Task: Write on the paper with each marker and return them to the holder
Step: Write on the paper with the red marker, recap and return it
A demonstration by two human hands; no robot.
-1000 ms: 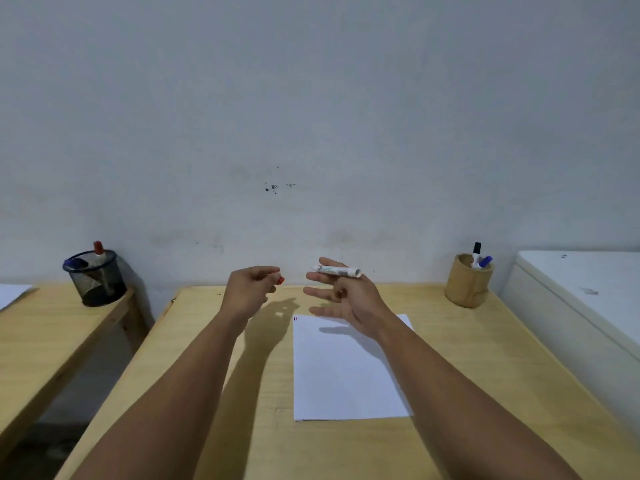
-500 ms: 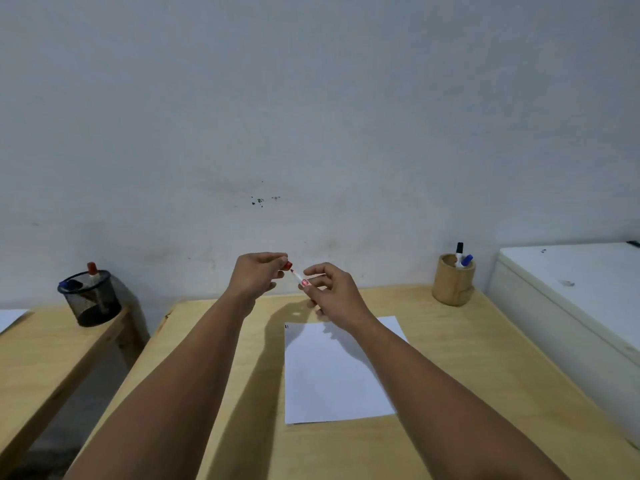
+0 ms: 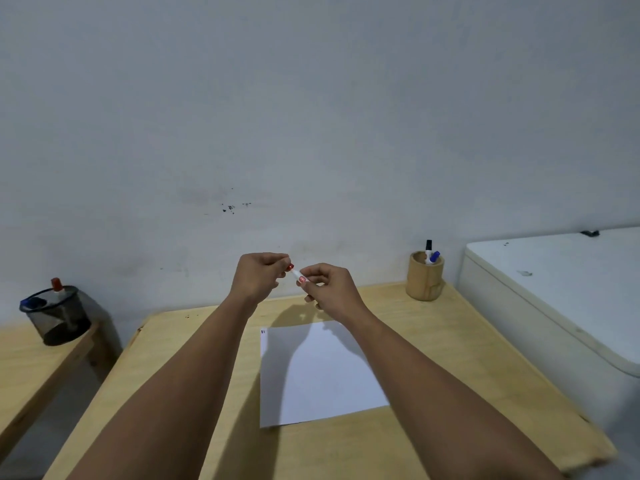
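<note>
Wooden table [image 3: 433,344] against a plain grey wall, white paper [image 3: 318,372] lying flat on it as our landmark. Both hands are raised above the paper's far edge, well off the surface. Our right hand [image 3: 329,289] pinches the white marker [image 3: 300,277] by its barrel, tip end pointing toward our left hand [image 3: 258,277], which is closed around the red cap [image 3: 291,267]. Cap and barrel look touching or nearly so; we can't tell whether the cap is seated. Judging by the faint mark at the paper's far-left corner, we read this as recapping. To do it well: line cap and barrel on one axis before pushing, keep the right-hand grip close to the tip end so the barrel doesn't flex, push straight until it seats, no twisting off-axis or the nib smears the fingers. Then carry it to the wooden cup [image 3: 425,277], beyond the paper's far-right corner, where a black marker [image 3: 428,247] and a blue marker [image 3: 434,257] already stand; drop it in cap-up into the free gap. Mesh pot [image 3: 57,315] sits well left of the paper on a separate bench [image 3: 31,368], not ours to use, we judge.
</note>
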